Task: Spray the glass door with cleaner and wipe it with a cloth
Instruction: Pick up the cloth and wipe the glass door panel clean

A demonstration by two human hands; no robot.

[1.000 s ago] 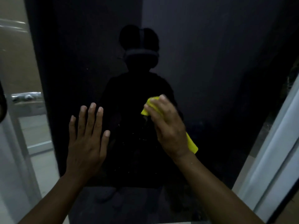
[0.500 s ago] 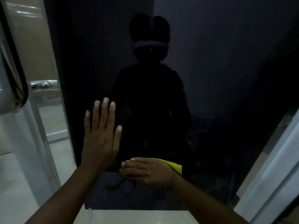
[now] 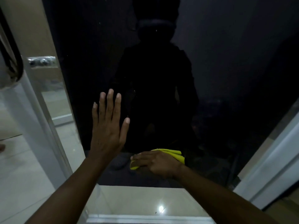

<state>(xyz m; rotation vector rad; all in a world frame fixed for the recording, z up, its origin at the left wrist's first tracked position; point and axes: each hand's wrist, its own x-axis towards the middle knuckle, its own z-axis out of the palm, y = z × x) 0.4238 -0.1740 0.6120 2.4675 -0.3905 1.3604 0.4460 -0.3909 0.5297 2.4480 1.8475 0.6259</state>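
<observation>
Dark glass door [image 3: 226,70], left hand [image 3: 107,126] flat, right hand [image 3: 159,163] pressing yellow cloth [image 3: 174,155]

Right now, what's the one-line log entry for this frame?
phase: wipe | left hand: flat on glass door | right hand: presses yellow cloth low on the glass

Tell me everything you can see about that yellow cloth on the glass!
The cloth is bright yellow and looks soft, like a cleaning rag. It is bunched and folded, not spread out. Most of it hides under the right hand, whose flat fingers press it against the dark glass door, low down near the bottom edge. Only two bits show: a folded part peeking out to the right of the hand and a small corner below the fingertips. I cannot tell whether it is wet.
</observation>
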